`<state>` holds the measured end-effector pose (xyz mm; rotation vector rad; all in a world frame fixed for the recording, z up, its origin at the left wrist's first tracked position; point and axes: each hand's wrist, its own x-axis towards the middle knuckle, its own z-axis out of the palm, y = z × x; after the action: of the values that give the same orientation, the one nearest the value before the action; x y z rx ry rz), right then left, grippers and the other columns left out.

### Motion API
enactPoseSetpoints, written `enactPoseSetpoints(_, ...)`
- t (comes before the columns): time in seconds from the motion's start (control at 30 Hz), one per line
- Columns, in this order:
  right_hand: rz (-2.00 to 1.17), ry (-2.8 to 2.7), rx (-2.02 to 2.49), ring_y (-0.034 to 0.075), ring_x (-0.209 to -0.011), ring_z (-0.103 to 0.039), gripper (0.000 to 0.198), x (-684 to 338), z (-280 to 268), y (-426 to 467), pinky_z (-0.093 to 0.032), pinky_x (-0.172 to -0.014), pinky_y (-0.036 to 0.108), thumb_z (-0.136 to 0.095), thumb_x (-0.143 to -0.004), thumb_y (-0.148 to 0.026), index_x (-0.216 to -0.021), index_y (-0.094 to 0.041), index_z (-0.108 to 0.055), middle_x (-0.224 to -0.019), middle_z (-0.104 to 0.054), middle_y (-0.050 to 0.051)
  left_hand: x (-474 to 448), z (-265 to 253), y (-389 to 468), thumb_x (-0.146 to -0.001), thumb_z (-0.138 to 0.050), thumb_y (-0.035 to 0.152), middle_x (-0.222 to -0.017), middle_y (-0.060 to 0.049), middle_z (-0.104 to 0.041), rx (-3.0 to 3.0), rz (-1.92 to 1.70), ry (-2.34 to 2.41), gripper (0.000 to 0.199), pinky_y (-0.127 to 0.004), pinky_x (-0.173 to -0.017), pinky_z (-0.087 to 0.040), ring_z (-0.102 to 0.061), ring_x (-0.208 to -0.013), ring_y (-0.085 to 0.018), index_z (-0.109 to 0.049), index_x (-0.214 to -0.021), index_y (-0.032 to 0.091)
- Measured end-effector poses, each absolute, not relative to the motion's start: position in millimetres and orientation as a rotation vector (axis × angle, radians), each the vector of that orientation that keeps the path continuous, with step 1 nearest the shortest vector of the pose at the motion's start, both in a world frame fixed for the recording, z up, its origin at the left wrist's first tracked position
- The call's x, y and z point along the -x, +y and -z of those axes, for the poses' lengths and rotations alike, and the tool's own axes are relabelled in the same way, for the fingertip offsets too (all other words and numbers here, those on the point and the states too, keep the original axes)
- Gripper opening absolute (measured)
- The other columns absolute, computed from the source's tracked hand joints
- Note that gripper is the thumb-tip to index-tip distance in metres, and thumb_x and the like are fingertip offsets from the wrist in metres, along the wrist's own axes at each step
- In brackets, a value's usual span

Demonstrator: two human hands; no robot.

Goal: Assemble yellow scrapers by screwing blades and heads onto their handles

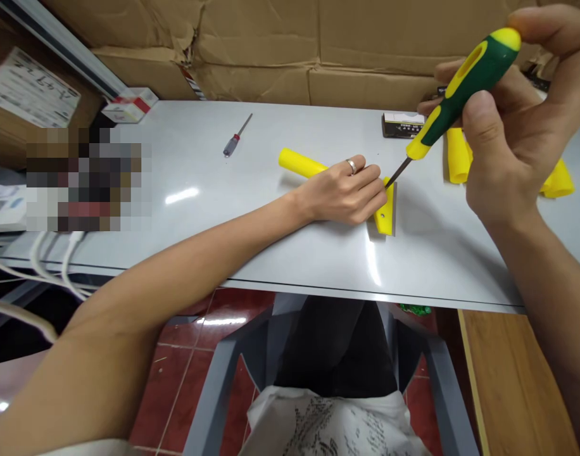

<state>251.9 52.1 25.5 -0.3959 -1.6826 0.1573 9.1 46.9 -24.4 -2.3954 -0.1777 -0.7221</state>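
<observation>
My left hand [349, 190], a ring on one finger, is wrapped round a yellow scraper [302, 163] lying on the white table. The scraper's round handle sticks out to the left, and its wide head with a screw shows to the right. In my right hand [503, 126] is a green and yellow screwdriver [465, 95], slanting down to the left. Its tip meets the scraper's head beside my left fingers; whether it sits in a screw is hidden.
A small grey screwdriver [232, 145] lies at the back left. A black box [403, 125] and more yellow scraper pieces [457, 158] are at the right. Cardboard [261, 38] lines the back; white cables [71, 259] hang at the left edge.
</observation>
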Motion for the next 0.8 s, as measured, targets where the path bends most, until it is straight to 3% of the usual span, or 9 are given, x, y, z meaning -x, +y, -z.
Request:
enactPoseSetpoints(0.07, -0.093, -1.681, 0.312, 0.017, -0.103, -0.083, 0.056, -252.2, -23.7, 58.2, -0.076, -0.088, 0.039, -0.082, -0.095, -0.067, -0.146, -0.057, -0.062, -0.143, -0.061, -0.010, -9.3, 22.6, 46.1, -0.114, -0.041, 0.008, -0.078, -0.003, -0.062, 2.367, 0.731, -0.165, 0.040, -0.040, -0.071, -0.055, -0.068, -0.082, -0.019, -0.071, -0.090, 0.017)
enactPoseSetpoints(0.13, -0.025, -1.692, 0.268, 0.013, -0.094, -0.081, 0.069, -253.1, -22.5, 65.6, -0.073, -0.078, 0.032, -0.086, -0.088, -0.072, -0.150, -0.058, -0.057, -0.140, -0.063, -0.010, -9.7, 20.7, 45.2, -0.113, -0.041, 0.008, -0.077, -0.002, -0.061, 2.337, 0.737, -0.157, 0.040, -0.039, -0.068, -0.054, -0.067, -0.079, -0.018, -0.070, -0.088, 0.017)
enactPoseSetpoints(0.3, -0.052, -1.736, 0.341, 0.012, -0.097, -0.076, 0.074, -257.3, -25.2, 64.0, -0.063, -0.068, 0.026, -0.075, -0.085, -0.093, -0.150, -0.059, -0.062, -0.144, -0.065, -0.010, -9.1, 22.6, 46.0, -0.114, -0.041, 0.009, -0.080, -0.003, -0.065, 2.375, 0.731, -0.167, 0.038, -0.041, -0.072, -0.056, -0.069, -0.083, -0.019, -0.073, -0.094, 0.016)
enactPoseSetpoints(0.43, -0.125, -1.747, 0.353, 0.017, -0.108, -0.079, 0.054, -255.2, -29.3, 48.7, -0.071, -0.094, 0.039, -0.077, -0.097, -0.067, -0.148, -0.054, -0.067, -0.147, -0.065, -0.010, -9.1, 25.8, 47.4, -0.114, -0.040, 0.011, -0.081, -0.004, -0.065, 2.364, 0.728, -0.172, 0.039, -0.043, -0.074, -0.057, -0.070, -0.085, -0.020, -0.075, -0.097, 0.016)
enactPoseSetpoints(0.5, -0.122, -1.709, 0.310, 0.017, -0.106, -0.082, 0.048, -253.4, -29.6, 49.9, -0.073, -0.100, 0.043, -0.081, -0.097, -0.055, -0.145, -0.053, -0.069, -0.140, -0.067, -0.011, -9.6, 24.8, 46.7, -0.113, -0.040, 0.011, -0.080, -0.003, -0.063, 2.328, 0.729, -0.169, 0.039, -0.042, -0.071, -0.057, -0.069, -0.082, -0.020, -0.074, -0.095, 0.017)
enactPoseSetpoints(0.6, 0.003, -1.662, 0.231, 0.011, -0.089, -0.084, 0.062, -253.9, -28.0, 67.0, -0.072, -0.075, 0.028, -0.087, -0.090, -0.070, -0.145, -0.058, -0.062, -0.130, -0.068, -0.015, -10.5, 20.9, 44.9, -0.112, -0.041, 0.008, -0.076, -0.002, -0.059, 2.262, 0.743, -0.146, 0.039, -0.038, -0.068, -0.054, -0.066, -0.078, -0.018, -0.070, -0.088, 0.016)
enactPoseSetpoints(0.67, 0.068, -1.635, 0.191, 0.008, -0.081, -0.082, 0.075, -256.2, -27.5, 78.8, -0.058, -0.058, 0.016, -0.081, -0.080, -0.090, -0.145, -0.060, -0.060, -0.124, -0.069, -0.016, -10.7, 18.5, 43.8, -0.112, -0.042, 0.006, -0.076, -0.002, -0.058, 2.217, 0.751, -0.125, 0.038, -0.037, -0.066, -0.052, -0.064, -0.077, -0.017, -0.069, -0.086, 0.016)
enactPoseSetpoints(0.73, 0.073, -1.657, 0.207, 0.008, -0.082, -0.082, 0.073, -258.1, -28.7, 81.0, -0.049, -0.053, 0.013, -0.071, -0.080, -0.097, -0.142, -0.058, -0.063, -0.117, -0.069, -0.015, -10.6, 17.2, 43.4, -0.111, -0.043, 0.006, -0.075, -0.001, -0.058, 2.200, 0.758, -0.116, 0.037, -0.036, -0.065, -0.051, -0.063, -0.077, -0.016, -0.069, -0.087, 0.016)
enactPoseSetpoints(0.8, 0.064, -1.727, 0.275, 0.011, -0.092, -0.083, 0.062, -257.9, -31.2, 71.1, -0.053, -0.057, 0.016, -0.070, -0.090, -0.090, -0.143, -0.058, -0.065, -0.119, -0.069, -0.015, -10.4, 17.0, 43.3, -0.112, -0.043, 0.006, -0.075, -0.001, -0.057, 2.216, 0.762, -0.125, 0.037, -0.036, -0.064, -0.051, -0.063, -0.077, -0.016, -0.069, -0.088, 0.016)
